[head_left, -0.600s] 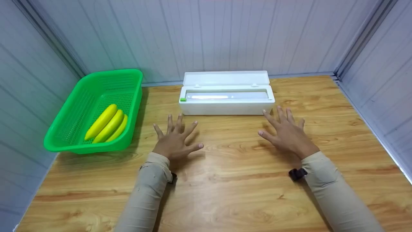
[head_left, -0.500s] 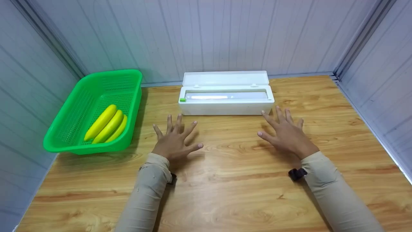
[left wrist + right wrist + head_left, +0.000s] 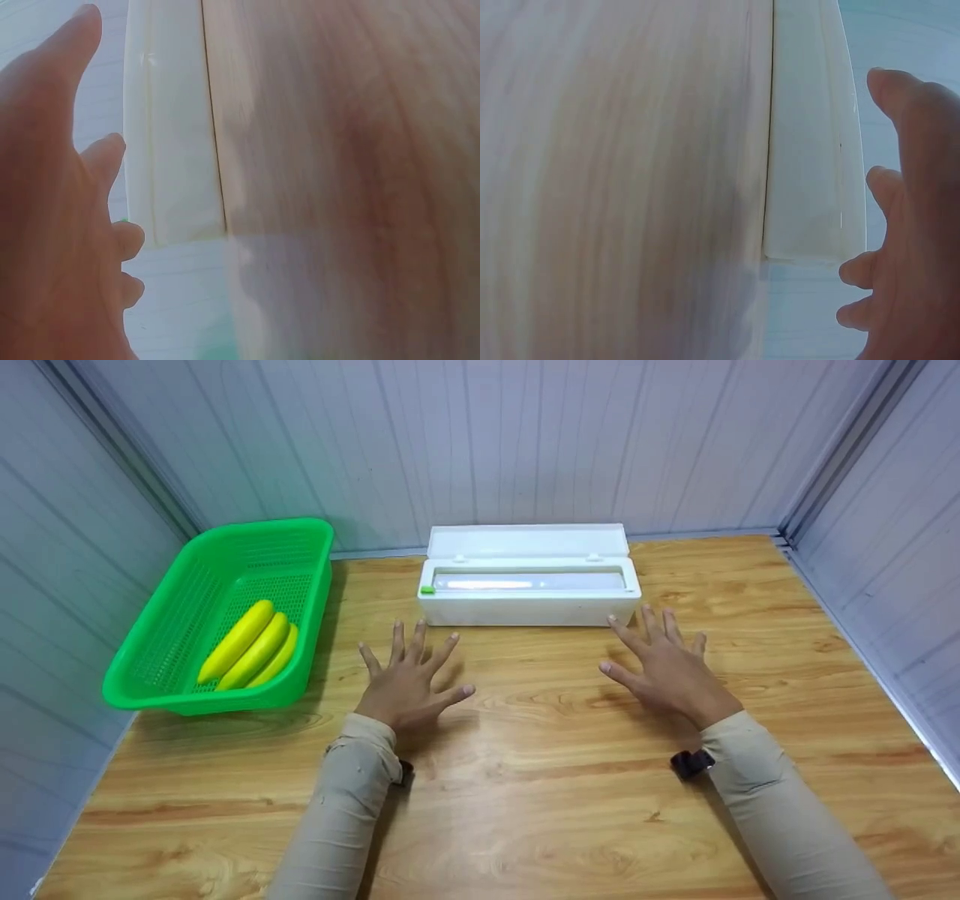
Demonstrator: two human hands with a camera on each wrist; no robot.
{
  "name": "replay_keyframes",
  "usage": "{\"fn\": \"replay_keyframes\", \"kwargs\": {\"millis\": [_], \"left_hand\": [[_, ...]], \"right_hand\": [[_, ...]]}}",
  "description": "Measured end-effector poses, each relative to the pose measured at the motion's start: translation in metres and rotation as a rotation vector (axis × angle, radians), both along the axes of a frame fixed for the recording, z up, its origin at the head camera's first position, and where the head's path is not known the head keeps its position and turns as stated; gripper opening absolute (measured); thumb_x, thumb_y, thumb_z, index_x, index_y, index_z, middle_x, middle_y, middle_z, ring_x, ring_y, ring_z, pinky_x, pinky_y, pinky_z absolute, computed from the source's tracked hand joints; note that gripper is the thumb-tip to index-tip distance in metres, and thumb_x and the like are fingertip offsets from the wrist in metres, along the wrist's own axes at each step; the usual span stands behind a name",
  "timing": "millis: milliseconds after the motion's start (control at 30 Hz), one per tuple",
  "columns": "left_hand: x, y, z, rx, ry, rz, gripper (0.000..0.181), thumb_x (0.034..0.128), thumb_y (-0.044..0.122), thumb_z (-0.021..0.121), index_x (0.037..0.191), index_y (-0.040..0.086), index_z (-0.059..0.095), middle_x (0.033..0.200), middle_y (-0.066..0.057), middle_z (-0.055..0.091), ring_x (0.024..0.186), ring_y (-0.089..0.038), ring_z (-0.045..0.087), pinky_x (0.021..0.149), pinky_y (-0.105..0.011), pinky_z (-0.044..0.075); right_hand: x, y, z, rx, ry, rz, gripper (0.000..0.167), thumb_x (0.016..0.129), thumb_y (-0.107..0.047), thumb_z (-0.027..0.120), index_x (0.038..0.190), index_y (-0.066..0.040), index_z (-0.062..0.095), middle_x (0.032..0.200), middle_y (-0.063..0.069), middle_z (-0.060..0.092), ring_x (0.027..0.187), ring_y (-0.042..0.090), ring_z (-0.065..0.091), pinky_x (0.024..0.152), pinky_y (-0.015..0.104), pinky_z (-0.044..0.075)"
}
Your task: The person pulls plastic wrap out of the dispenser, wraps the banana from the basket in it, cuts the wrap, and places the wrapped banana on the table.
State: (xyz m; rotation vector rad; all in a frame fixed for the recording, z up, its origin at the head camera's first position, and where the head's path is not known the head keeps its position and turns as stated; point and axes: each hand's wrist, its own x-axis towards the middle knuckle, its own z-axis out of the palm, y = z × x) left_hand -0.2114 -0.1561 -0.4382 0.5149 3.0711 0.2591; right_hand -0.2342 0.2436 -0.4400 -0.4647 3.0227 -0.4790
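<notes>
The long white box (image 3: 525, 612) sits at the far side of the wooden table (image 3: 540, 810), its lid (image 3: 527, 541) tipped back at the box's twelve o'clock. In its slot lies a pale, shiny roll (image 3: 570, 582), probably film, and a green tab (image 3: 427, 590) marks the nine o'clock end. From the box, the left hand (image 3: 403, 686) is between seven and eight o'clock, the right hand (image 3: 667, 679) at four; both have fingers spread wide and hold nothing. Whether the right fingertips touch the box, I cannot tell. At nine o'clock stands a green basket (image 3: 247, 703), with three bananas (image 3: 259, 649) towards its own five o'clock. Only the raised lid looks done; no film is drawn out, the bananas lie bare, and handling them seems left to do.
</notes>
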Motion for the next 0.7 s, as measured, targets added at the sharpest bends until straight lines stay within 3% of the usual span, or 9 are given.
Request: {"fn": "replay_keyframes", "kwargs": {"millis": [367,700], "left_hand": [[-0.0010,0.0029,0.0008,0.022,0.027,-0.014,0.088,0.0868,0.087,0.025,0.160,0.039,0.015,0.167,-0.012,0.003,0.150,-0.043,-0.008,0.100,-0.080,-0.013],[-0.0031,0.0069,-0.0005,0.028,0.071,-0.014,0.086,0.0891,0.084,0.025,0.160,0.035,0.022,0.167,-0.012,0.006,0.151,-0.040,-0.005,0.101,-0.077,-0.017]], "right_hand": [[0.0005,-0.0055,-0.0005,-0.003,0.037,0.011,0.079,0.094,-0.074,0.040,0.160,-0.035,0.021,0.165,0.023,0.004,0.149,0.048,-0.004,0.098,0.084,-0.004],[0.0005,-0.0093,-0.0007,0.007,0.041,0.033,0.080,0.095,-0.075,0.034,0.161,-0.033,0.018,0.165,0.023,0.004,0.148,0.049,-0.002,0.098,0.085,-0.004]]}}
